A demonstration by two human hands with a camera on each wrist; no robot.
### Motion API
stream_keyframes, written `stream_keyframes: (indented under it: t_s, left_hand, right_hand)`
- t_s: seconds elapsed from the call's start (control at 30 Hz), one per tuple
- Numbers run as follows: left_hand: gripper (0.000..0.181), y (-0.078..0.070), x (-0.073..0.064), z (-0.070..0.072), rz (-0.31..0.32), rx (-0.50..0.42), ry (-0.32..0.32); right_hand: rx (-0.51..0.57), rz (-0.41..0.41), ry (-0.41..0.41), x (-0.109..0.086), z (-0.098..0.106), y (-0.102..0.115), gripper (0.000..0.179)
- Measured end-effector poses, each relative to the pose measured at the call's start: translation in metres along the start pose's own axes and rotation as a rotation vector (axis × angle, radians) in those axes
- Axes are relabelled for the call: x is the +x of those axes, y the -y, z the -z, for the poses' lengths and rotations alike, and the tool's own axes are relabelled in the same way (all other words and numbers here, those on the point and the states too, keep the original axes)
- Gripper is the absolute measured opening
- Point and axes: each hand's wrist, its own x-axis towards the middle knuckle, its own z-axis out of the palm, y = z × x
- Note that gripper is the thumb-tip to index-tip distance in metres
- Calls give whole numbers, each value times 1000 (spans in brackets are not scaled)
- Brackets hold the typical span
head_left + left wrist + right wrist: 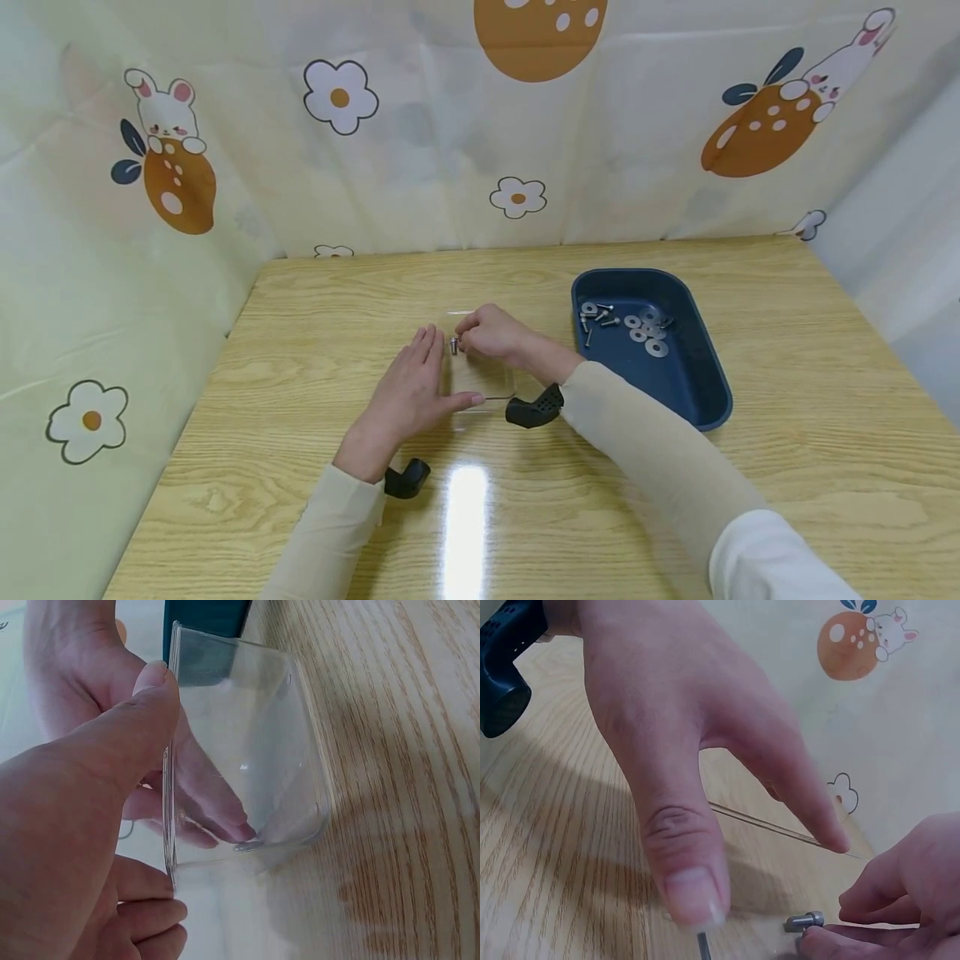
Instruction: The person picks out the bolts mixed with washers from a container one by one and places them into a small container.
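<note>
A clear plastic box (491,382) stands on the table between both hands. My left hand (411,385) lies against its left side with fairly straight fingers; the thumb (146,712) rests across the near rim. My right hand (497,333) reaches over the box with bent fingers, tips low inside it. A small silver bolt (805,922) is at the right fingertips. It touches one fingertip in the right wrist view, but I cannot tell whether it is pinched. In the left wrist view, the right fingers (217,799) show through the clear wall.
A dark blue tray (675,379) stands to the right, partly behind the right forearm. Several bolts (602,316) and flat washers (656,347) lie in it. Black wrist cameras (534,408) stick out from both wrists. A patterned curtain (450,150) hangs along the table's back edge.
</note>
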Motion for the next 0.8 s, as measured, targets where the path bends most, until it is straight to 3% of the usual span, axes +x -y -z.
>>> stream_keyframes:
  t_s: [0.2,0.43,0.8]
  left_hand:
    - [110,-1,0,0,4,-2,8]
    - [111,-1,0,-1,17,0,5]
    - [113,-2,1,4,19,-53,3]
  right_hand:
    - [28,25,-3,-4,6,0,42]
    - [196,17,44,-11,16,3,39]
    - [204,63,21,-27,44,5,31]
